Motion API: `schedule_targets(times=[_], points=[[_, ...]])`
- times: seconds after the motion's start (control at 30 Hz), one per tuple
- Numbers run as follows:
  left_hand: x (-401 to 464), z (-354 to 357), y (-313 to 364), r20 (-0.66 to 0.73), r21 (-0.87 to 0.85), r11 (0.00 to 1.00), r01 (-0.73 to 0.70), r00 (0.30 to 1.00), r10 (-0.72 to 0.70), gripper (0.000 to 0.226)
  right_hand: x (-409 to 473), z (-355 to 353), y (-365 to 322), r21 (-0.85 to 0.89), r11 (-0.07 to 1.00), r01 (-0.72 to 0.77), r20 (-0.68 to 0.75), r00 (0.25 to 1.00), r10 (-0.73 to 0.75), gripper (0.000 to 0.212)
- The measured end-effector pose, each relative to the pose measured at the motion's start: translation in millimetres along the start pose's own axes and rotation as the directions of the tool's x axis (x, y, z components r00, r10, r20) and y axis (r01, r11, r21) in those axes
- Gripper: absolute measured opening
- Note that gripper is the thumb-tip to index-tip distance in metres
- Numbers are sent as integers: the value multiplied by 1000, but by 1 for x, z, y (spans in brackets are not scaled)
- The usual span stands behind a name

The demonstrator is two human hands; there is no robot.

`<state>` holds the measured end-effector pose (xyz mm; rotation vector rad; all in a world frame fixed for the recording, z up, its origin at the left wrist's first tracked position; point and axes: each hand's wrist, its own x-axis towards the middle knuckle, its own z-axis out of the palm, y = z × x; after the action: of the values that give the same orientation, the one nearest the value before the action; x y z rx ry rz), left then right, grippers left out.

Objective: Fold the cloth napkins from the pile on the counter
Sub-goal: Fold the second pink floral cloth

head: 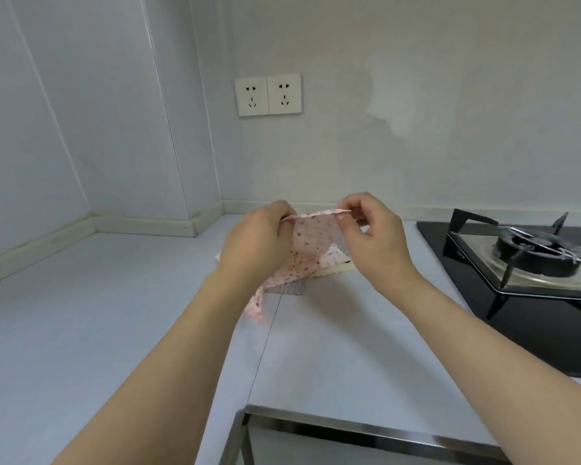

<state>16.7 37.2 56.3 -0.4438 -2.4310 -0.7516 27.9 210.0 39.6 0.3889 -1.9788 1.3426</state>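
1. One napkin (311, 245) is held up above the counter (114, 313), near the back wall: thin pink cloth with small dark red dots, creased, partly see-through.
2. Top edge runs roughly left-right between both hands, slightly higher at the right; the cloth hangs down from it and trails toward the lower left, where a loose corner droops close to the counter. Long axis goes from upper right to lower left.
3. Left hand (257, 245) has its fingers curled round the napkin's upper left edge, back of the hand toward the camera; the fingertips are hidden by the cloth.
4. Right hand (373, 239) pinches the upper right corner between thumb and forefinger, the other fingers curled loosely behind.
5. Pile (332, 263) lies on the counter behind and under the held napkin: a white dotted piece, a cream edge at the right, a grey patterned piece sticking out in front. How many pieces, can't tell.
6. No brand, label or writing readable on the napkin or the pile.
7. Counter is pale grey-white with a seam running from the pile toward the camera.
8. Stove (517, 263) sits at the right: black glass top, steel tray, black burner grate, well apart from the pile.
9. Two sockets (268, 94) are on the wall above the hands.
10. Steel frame (349, 427) is at the bottom edge, near the camera.
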Motion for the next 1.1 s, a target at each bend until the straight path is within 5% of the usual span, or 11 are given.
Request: schedule_targets(times=[0.23,0.43,0.73,0.93,1.1], points=[[-7,-93,82,79,-98,995,10,997,-3,25,1,-87,-102,38,998,51,-114,992,-46,11],[-20,-130,130,236,-91,995,51,971,-29,25,-8,-165,-132,-68,992,-103,-133,987,93,17],[-19,-85,112,314,-91,989,117,946,-83,17,-20,-188,-78,-301,907,-293,-106,956,274,16],[-12,-18,52,245,-58,982,177,957,-158,17,-29,-144,-5,-230,873,-431,-47,901,432,20],[-9,2,24,128,79,994,80,988,-90,23,-26,-121,23,-222,903,-367,6,926,378,20]])
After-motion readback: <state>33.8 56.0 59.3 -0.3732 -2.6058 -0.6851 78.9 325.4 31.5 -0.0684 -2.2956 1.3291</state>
